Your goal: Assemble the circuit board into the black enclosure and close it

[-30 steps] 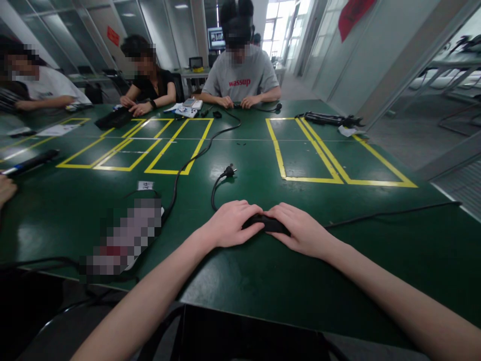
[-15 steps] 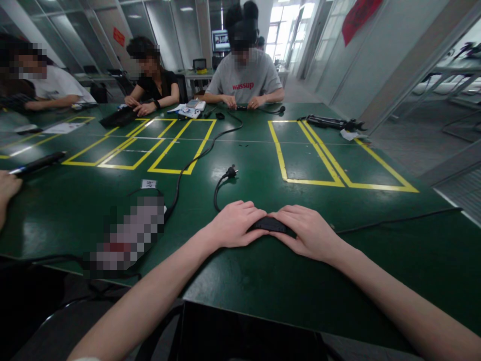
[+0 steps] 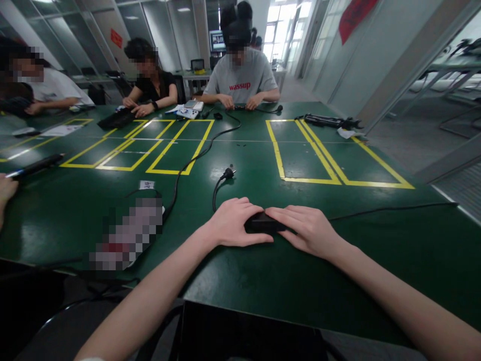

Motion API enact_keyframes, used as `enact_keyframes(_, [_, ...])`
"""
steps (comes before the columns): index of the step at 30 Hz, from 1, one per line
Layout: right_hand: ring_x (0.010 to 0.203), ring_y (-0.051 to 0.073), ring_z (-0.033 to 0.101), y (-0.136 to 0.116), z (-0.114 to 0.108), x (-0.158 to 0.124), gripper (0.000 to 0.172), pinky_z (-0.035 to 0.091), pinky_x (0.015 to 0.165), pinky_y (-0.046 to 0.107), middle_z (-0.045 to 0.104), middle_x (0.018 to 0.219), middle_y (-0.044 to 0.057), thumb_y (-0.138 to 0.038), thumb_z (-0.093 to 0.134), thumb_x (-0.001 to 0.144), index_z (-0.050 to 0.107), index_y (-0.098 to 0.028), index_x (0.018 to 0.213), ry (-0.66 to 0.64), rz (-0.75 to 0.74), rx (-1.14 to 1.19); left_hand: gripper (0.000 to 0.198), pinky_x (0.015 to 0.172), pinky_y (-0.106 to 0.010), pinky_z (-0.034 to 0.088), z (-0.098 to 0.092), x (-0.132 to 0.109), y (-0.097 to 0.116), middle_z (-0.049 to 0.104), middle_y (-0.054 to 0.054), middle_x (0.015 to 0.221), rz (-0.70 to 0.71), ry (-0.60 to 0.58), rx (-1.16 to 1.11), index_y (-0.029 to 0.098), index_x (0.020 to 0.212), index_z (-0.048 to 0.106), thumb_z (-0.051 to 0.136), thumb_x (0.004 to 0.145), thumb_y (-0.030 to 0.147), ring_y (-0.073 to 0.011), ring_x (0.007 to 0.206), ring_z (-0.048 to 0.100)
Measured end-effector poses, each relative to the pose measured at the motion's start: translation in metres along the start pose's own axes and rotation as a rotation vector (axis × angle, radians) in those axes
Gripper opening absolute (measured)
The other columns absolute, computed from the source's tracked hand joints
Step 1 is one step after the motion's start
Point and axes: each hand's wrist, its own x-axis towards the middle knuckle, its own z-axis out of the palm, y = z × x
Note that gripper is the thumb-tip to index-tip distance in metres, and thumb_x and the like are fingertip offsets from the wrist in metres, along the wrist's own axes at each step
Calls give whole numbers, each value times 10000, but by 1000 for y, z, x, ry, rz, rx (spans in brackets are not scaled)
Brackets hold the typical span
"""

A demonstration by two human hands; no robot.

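Fingers and thumbs of the left hand [image 3: 233, 223] and right hand [image 3: 311, 229] clasp opposite ends of a black power adapter [image 3: 260, 223] over the near side of the green table [image 3: 240, 286]. Beyond the left hand lies a black plug [image 3: 228, 174]; a black cord [image 3: 391, 210] stretches right.

You have two hands [image 3: 235, 223] on one block [image 3: 259, 223], one near plug [image 3: 228, 174], one tag [image 3: 147, 185] left, two yellow frames [image 3: 311, 181] right and two far red hangings [image 3: 355, 19].
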Motion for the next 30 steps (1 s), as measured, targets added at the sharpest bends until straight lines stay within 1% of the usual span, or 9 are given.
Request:
enact_keyframes(4, [879, 189, 733, 2, 3, -2, 371, 594, 798, 325, 726, 1297, 120, -136, 457, 1017, 638, -185, 1337, 31, -18, -68, 537, 732, -289, 474, -3, 2, 0, 735, -39, 872, -255, -112, -298, 171, 944, 733, 349, 1064, 526, -190, 808, 656])
enact_keyframes(6, [968, 211, 736, 1, 4, 0, 376, 600, 827, 336, 730, 1275, 121, -190, 492, 1011, 622, -191, 1363, 7, 17, 6, 460, 715, -269, 475, -2, 2, -2, 739, -25, 867, -281, -115, -387, 170, 967, 733, 425, 1045, 502, -175, 791, 654])
enact_keyframes(9, [1020, 247, 729, -2, 4, 4, 454, 606, 838, 361, 738, 1212, 129, -351, 582, 969, 603, -177, 1388, -63, 178, 221, 319, 761, -276, 498, 1, 2, -6, 753, -32, 947, -219, -34, -363, 170, 1036, 725, 554, 1003, 437, -178, 840, 667])
enact_keyframes(13, [833, 220, 728, -7, 3, 10, 316, 584, 753, 345, 777, 984, 86, -344, 481, 1013, 741, -194, 1112, -128, 464, 406, 289, 829, -309, 519, 5, 0, -7, 747, -55, 992, -91, 18, -171, 179, 1066, 718, 561, 1014, 416, -193, 919, 677])
enact_keyframes(19, [691, 208, 666, -10, 9, 13, 450, 501, 640, 311, 718, 736, 26, -415, 426, 1029, 726, -180, 791, -41, 663, 481, 629, 901, -368, 529, 9, -2, -7, 724, -111, 1164, 78, 65, 37, 150, 1335, 587, 723, 879, 564, -257, 1050, 674])
enact_keyframes(21, [635, 202, 635, -10, 10, 13, 537, 480, 598, 304, 662, 652, 16, -463, 380, 1040, 667, -178, 687, -38, 720, 477, 561, 901, -371, 518, 11, -1, -8, 720, -117, 1168, 122, 69, 129, 145, 1361, 555, 677, 938, 492, -259, 1061, 671])
enact_keyframes(23, [637, 202, 643, -10, 10, 12, 525, 499, 613, 308, 666, 667, 21, -458, 353, 1048, 685, -179, 753, -48, 724, 474, 468, 891, -379, 511, 12, -1, -8, 720, -121, 1134, 140, 57, 201, 139, 1343, 557, 598, 996, 449, -258, 1043, 671])
enact_keyframes(27, [890, 237, 720, -12, 4, 9, 381, 576, 794, 360, 752, 1077, 98, -419, 569, 968, 642, -195, 1267, -80, 517, 469, 461, 873, -386, 507, 11, -1, -9, 720, -125, 1060, 122, 15, 205, 119, 1286, 582, 600, 990, 472, -270, 1012, 669])
enact_keyframes(30, [956, 242, 725, -14, 1, 6, 373, 588, 841, 371, 742, 1142, 113, -363, 638, 937, 628, -207, 1275, -114, 392, 482, 450, 892, -376, 506, 11, -2, -8, 724, -112, 1075, 101, -15, 127, 147, 1305, 580, 595, 994, 472, -255, 1011, 673])
